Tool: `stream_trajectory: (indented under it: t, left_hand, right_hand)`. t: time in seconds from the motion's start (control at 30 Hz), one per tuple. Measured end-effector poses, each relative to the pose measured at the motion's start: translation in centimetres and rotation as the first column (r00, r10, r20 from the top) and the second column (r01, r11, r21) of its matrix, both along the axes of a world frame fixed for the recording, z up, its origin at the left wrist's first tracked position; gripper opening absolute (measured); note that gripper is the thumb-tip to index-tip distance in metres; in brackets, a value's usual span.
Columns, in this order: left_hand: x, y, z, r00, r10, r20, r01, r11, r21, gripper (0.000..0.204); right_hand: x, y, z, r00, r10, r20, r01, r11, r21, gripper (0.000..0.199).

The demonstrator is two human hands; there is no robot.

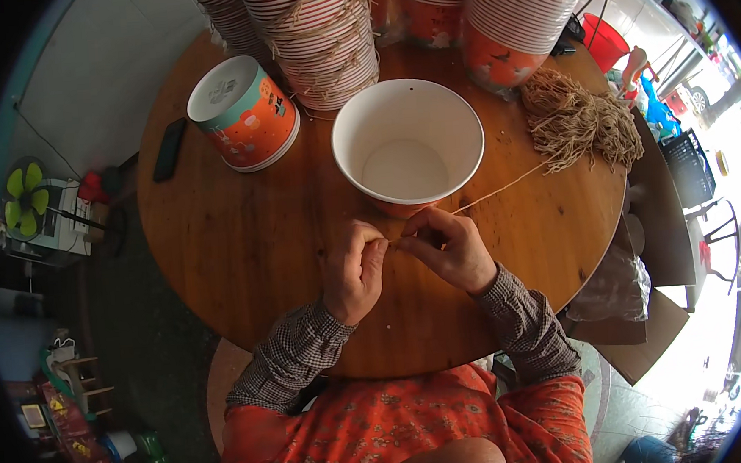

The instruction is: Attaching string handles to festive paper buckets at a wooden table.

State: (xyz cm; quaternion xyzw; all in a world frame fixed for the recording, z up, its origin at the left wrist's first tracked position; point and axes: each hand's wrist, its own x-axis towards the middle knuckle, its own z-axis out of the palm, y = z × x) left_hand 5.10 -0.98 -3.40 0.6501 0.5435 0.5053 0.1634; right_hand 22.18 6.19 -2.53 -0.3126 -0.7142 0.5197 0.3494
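Just in front of me, my left hand (357,270) and my right hand (449,250) meet with thumbs and forefingers pinched on a thin tan string (502,189). The string runs from my right hand up to a loose bundle of tan strings (580,117) at the right. Directly beyond my fingers stands a large white paper bucket (408,148), upright, with nothing inside it and a small dark hole near its far rim. Its outside, orange where it shows, is mostly hidden.
Upside down at the left sits an orange and green paper bucket (245,116), beside a dark phone (169,149). Tall stacks of nested buckets, one stack (316,39) with strings attached, line the far side of the round wooden table (244,248). Cardboard boxes (662,205) stand at the right.
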Motion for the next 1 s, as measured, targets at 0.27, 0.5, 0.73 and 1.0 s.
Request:
stream_trajectory:
  t: [0.27,0.5,0.73,1.0]
  left_hand:
    - [0.1,0.4,-0.3,1.0,-0.004,-0.027,0.006,0.997,0.074,0.008]
    - [0.2,0.4,-1.2,0.999,-0.033,0.036,0.029,0.995,0.1,0.012]
    - [1.0,0.6,-0.6,1.0,-0.003,0.003,0.002,0.984,0.176,0.011]
    - [-0.4,1.7,1.1,0.919,0.253,-0.302,-0.102,0.894,0.437,0.031]
  right_hand:
    - [0.3,0.0,-0.3,1.0,-0.012,-0.003,0.012,0.999,0.051,0.014]
    - [0.5,0.0,0.3,1.0,0.002,-0.009,-0.001,0.998,0.063,0.011]
    - [1.0,-0.1,0.9,0.994,0.064,-0.094,-0.062,0.998,0.025,0.011]
    - [1.6,0.6,0.0,0.995,0.034,-0.089,-0.034,0.999,0.0,0.013]
